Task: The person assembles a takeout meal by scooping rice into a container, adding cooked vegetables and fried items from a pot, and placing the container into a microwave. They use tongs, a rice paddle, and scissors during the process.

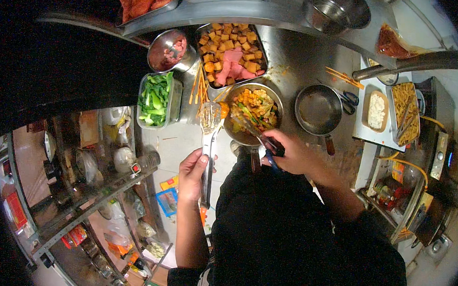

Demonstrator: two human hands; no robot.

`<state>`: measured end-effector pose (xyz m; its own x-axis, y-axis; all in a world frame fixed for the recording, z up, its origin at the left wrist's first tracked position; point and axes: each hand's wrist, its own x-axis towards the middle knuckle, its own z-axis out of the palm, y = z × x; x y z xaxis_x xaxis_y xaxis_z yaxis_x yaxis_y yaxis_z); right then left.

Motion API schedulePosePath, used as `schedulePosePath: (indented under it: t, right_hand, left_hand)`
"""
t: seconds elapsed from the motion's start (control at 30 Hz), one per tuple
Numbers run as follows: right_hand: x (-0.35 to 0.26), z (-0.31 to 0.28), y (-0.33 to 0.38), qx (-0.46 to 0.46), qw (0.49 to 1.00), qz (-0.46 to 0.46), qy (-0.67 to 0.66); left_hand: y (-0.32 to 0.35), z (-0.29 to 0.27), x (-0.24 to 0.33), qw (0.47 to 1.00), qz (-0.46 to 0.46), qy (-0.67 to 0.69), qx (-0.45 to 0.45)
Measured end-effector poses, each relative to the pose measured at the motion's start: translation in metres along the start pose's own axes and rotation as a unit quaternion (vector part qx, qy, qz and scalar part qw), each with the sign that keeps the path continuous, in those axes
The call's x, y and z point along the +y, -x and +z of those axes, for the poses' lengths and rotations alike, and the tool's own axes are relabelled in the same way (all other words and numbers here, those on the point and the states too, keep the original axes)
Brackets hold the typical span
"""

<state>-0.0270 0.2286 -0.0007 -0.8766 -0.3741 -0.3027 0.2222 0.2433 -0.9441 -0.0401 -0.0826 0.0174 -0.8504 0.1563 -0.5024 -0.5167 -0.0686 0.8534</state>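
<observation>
My left hand (193,172) is closed round long-handled metal tongs (209,124) with a slotted head, held upright at the pan's left edge. A round orange piece of food (224,110) sits beside the tongs' head; whether they pinch it I cannot tell. My right hand (288,152) grips dark-handled scissors (272,145), their blades reaching down into the food. Below the blades is a pan (279,99) of mixed food (255,102), with orange bits, pale pieces and green stalks. Its brown handle (255,161) points toward me, between my hands.
Behind the pan stands a tray of brown cubes (229,38) topped with pink slices (231,64). Leafy greens (154,101) fill a tub at left, near wooden skewers (198,84) and a steel bowl (168,51). Right are another pan (318,109) and black-handled scissors (349,101).
</observation>
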Motion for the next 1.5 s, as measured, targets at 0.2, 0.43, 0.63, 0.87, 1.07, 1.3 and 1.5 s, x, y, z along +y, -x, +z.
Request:
schedulePosePath:
  t: [0.2,0.43,0.63,0.87,1.07,1.3,1.5]
  right_hand:
    - [-0.004,0.004,0.007,0.083,0.996,-0.013,0.003]
    - [0.004,-0.006,0.007,0.081,0.995,-0.031,0.047]
    - [0.011,-0.001,0.008,0.112,0.993,-0.023,0.001]
    - [0.013,0.000,0.012,0.147,0.988,-0.037,0.025]
    - [0.019,0.001,0.021,0.148,0.987,0.017,0.065]
    - [0.019,0.002,0.038,0.148,0.987,0.001,0.056]
    - [0.019,0.004,0.047,0.098,0.995,0.010,-0.001]
  left_hand:
    - [0.004,0.001,0.009,0.994,0.035,-0.103,-0.008]
    - [0.002,-0.002,0.014,0.991,0.016,-0.127,-0.032]
    - [0.001,-0.005,0.017,0.990,-0.012,-0.133,-0.052]
    - [-0.002,-0.009,0.020,0.987,-0.020,-0.155,-0.047]
    - [-0.005,-0.006,0.015,0.984,-0.009,-0.163,-0.073]
    - [-0.007,-0.005,0.017,0.979,-0.023,-0.189,-0.071]
    - [-0.008,-0.007,0.016,0.974,0.006,-0.199,-0.108]
